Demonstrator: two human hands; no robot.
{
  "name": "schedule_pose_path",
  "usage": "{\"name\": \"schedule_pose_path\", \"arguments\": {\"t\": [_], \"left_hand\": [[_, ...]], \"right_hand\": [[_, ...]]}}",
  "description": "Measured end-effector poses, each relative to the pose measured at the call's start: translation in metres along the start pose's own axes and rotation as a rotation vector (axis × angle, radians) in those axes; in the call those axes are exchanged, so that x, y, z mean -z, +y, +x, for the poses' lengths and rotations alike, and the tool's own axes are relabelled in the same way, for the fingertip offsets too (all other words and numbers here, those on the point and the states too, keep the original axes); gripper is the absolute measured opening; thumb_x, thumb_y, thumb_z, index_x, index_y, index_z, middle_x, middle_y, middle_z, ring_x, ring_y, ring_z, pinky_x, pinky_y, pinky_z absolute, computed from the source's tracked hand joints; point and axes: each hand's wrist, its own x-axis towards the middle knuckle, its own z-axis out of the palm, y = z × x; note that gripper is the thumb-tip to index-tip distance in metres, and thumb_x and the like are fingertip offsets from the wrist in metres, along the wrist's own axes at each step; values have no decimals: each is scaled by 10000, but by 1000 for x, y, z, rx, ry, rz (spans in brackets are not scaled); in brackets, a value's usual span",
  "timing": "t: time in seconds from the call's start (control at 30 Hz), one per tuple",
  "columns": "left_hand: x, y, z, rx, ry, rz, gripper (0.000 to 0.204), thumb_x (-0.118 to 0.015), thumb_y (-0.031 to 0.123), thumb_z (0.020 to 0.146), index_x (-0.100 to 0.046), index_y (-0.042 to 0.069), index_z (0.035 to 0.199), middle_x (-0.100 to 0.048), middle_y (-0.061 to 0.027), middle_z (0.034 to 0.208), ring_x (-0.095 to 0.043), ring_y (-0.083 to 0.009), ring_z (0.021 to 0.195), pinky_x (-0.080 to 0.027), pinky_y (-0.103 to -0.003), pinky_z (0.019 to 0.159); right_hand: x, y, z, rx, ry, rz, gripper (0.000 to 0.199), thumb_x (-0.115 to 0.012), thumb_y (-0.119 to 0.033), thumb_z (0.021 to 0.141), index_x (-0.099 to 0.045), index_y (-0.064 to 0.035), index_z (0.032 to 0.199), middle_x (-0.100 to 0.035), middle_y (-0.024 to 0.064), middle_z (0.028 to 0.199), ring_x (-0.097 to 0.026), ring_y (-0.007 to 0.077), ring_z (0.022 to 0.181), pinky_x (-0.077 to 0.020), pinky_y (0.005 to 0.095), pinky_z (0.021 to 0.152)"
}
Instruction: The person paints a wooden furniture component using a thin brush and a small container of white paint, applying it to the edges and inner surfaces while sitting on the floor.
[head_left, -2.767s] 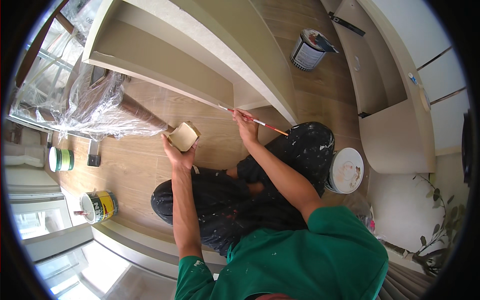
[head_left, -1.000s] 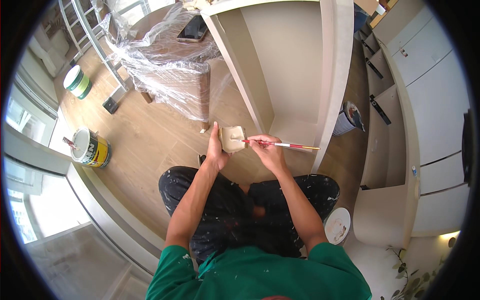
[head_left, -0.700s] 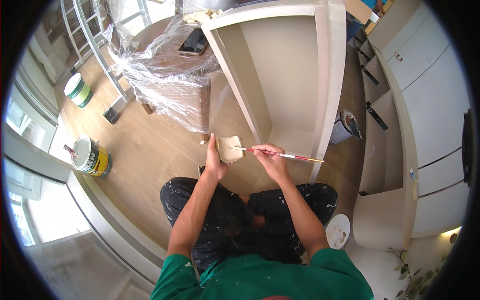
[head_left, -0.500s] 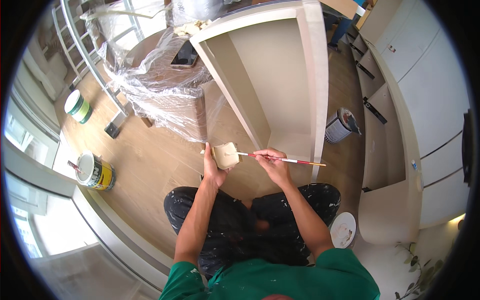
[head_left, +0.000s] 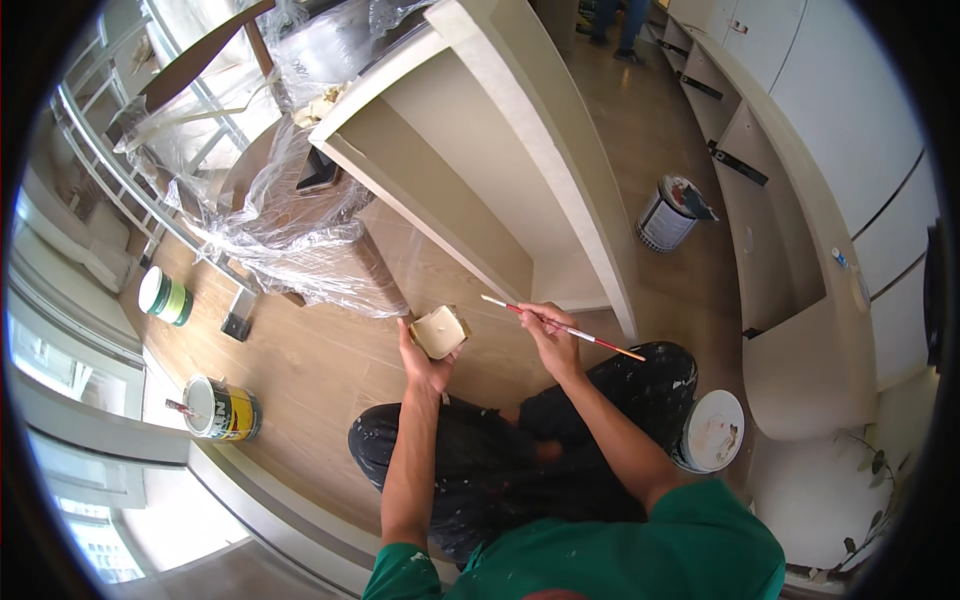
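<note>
My left hand (head_left: 428, 366) is closed around a small square cup (head_left: 440, 332) with cream-coloured paint inside. In my right hand (head_left: 550, 338) is a thin paintbrush (head_left: 590, 338) with a red and white handle, held between thumb and fingers. Its pale bristle tip points left, above and to the right of the cup, and touches nothing. Just beyond my hands stands a beige open cabinet frame (head_left: 575, 140), its lower edge close to the brush. I sit cross-legged in dark, paint-spotted trousers.
A plastic-wrapped brown table (head_left: 300, 265) holds a phone (head_left: 318, 171). Paint cans stand left (head_left: 222, 408), far left (head_left: 165, 296) and beyond the cabinet (head_left: 672, 213). Near my right knee is a white bucket (head_left: 713, 432). Long shelving (head_left: 775, 260) runs along the right; another person's legs (head_left: 628, 28) show far back.
The brush tip has come out of the cup and moved right and away from it. My view has turned, so the cabinet looks more tilted.
</note>
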Motion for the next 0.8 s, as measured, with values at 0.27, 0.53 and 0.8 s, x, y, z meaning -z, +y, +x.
{"name": "schedule_pose_path", "arguments": {"t": [0.27,0.53,0.8], "left_hand": [[7,-2,3,-5,43,-3,694,-353,683,1037,-527,119,1404,-622,-128,1363,-603,-338,1235,-512,-527,1006],[11,-6,7,3,61,56,671,-353,674,1038,-525,132,1394,-614,-107,1356,-597,-331,1231,-510,-532,987],[17,-8,12,23,36,70,697,-363,692,1025,-525,132,1405,-621,-108,1355,-602,-337,1223,-509,-532,994]], "right_hand": [[-3,41,23,-280,225,315,222,-691,-170,1009,-738,2,1140,-774,77,992,-696,108,830,-504,230,711],[4,71,33,-408,272,497,178,-714,-127,970,-755,-7,1095,-773,80,963,-701,121,827,-502,233,699],[6,74,34,-428,234,478,192,-708,-124,968,-755,-7,1114,-769,71,967,-697,114,847,-504,239,722]]}}
